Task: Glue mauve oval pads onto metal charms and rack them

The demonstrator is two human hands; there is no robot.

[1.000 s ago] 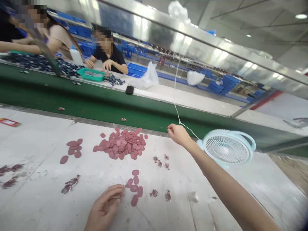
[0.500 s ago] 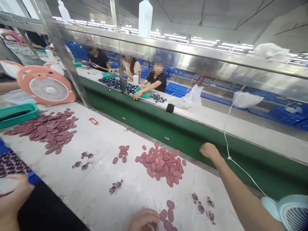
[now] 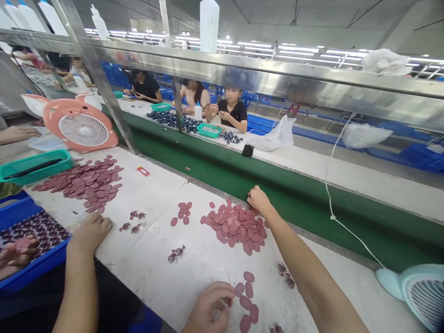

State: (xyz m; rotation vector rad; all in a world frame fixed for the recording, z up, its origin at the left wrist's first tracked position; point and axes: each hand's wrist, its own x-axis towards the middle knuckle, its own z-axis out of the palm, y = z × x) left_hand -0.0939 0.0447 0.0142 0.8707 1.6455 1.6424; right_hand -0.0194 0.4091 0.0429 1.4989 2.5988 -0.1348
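Observation:
My right hand point(image 3: 259, 199) reaches over the far edge of the table to the green belt. Its fingers are closed on a small dark-red and white piece point(image 3: 249, 195), mostly hidden by them. At the bottom centre, my left hand point(image 3: 212, 307) is curled with thumb and index finger apart. Its index fingertip touches an oval dark-pink disc point(image 3: 239, 290) lying on the table. More discs point(image 3: 245, 303) lie beside it. A heap of such discs point(image 3: 236, 226) sits below my right hand. Small clustered pieces point(image 3: 176, 254) lie on the table; my right forearm partly covers others point(image 3: 286, 276).
A co-worker's hand point(image 3: 90, 229) rests on the table at left, beside a blue crate point(image 3: 52, 263) of small pieces. Behind are another disc heap point(image 3: 86, 180), a green basket point(image 3: 64, 159) and a pink fan point(image 3: 83, 127). A white cord point(image 3: 326, 185) hangs down to a light-blue fan point(image 3: 416, 296).
My right hand has moved left along the belt and closed on the small piece there. My left hand has come further into view. A co-worker's hand now rests on the table at left.

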